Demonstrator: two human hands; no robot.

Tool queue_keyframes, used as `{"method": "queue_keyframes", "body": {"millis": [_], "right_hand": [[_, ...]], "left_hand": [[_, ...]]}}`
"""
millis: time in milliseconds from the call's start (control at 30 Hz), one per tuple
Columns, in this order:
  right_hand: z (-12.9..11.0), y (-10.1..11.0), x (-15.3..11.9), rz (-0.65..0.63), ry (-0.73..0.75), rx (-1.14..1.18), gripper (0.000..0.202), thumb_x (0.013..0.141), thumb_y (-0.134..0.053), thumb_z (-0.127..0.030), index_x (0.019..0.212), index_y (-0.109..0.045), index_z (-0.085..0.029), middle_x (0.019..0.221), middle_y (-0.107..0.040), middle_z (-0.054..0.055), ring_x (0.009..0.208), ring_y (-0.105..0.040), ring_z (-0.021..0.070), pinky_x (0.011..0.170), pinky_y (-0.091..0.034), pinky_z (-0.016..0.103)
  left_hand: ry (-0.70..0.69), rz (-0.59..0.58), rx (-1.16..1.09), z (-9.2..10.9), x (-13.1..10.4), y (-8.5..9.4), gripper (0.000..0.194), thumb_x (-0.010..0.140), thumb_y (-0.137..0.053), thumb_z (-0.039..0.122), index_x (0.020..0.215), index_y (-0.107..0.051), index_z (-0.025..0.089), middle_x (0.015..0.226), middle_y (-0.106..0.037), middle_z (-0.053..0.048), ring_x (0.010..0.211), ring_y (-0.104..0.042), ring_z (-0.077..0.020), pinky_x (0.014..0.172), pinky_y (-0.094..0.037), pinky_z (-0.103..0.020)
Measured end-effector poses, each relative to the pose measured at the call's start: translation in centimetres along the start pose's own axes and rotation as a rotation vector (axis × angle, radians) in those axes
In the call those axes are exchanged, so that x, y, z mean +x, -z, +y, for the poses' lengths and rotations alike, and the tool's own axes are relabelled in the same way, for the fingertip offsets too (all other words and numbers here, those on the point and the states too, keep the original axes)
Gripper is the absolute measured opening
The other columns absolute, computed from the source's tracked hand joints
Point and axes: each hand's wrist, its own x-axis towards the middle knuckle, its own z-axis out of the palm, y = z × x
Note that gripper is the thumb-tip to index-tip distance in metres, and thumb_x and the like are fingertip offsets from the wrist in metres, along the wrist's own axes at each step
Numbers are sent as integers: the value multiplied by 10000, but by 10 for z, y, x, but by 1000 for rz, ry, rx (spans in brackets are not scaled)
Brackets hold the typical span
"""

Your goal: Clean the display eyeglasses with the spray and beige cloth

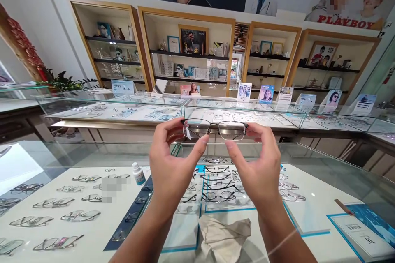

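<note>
A pair of eyeglasses (215, 125) with a dark upper rim is held up level in front of me, above the glass display counter. My left hand (173, 156) grips its left end, fingers curled behind the frame and thumb below the lens. At the right end, my right hand (254, 160) holds the frame the same way. A small tag hangs at the left lens. Beneath my hands a crumpled beige cloth (225, 236) lies on the counter. A small white bottle (138, 174) with a blue label stands to the left of my left forearm.
Rows of eyeglasses (219, 185) show under the counter glass, with more frames (54, 202) on the left. Another glass showcase (210, 111) runs across behind, topped by small advertising cards (243, 92). Wooden-framed wall shelves (188, 53) stand farther back.
</note>
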Motion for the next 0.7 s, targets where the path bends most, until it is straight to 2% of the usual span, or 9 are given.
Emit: {"method": "queue_keyframes", "body": {"millis": [400,700], "right_hand": [[3,-1,3,-88,-64,-174,491,854,-745,-570,1192,-616,-238,1148,-727,97,1022,-671,302,907,-525,489],[6,-1,5,-96,-113,-196,529,834,-737,-618,1175,-614,-233,1133,-729,102,972,-673,288,856,-502,456]], "left_hand": [[-46,5,98,-4,-3,-7,567,796,-879,372,1289,-615,276,1229,-609,-71,1113,-623,-230,947,-548,-386],[-139,16,130,-4,-6,-10,590,798,-874,379,1304,-589,273,1233,-591,-66,1097,-608,-231,942,-541,-404]]}}
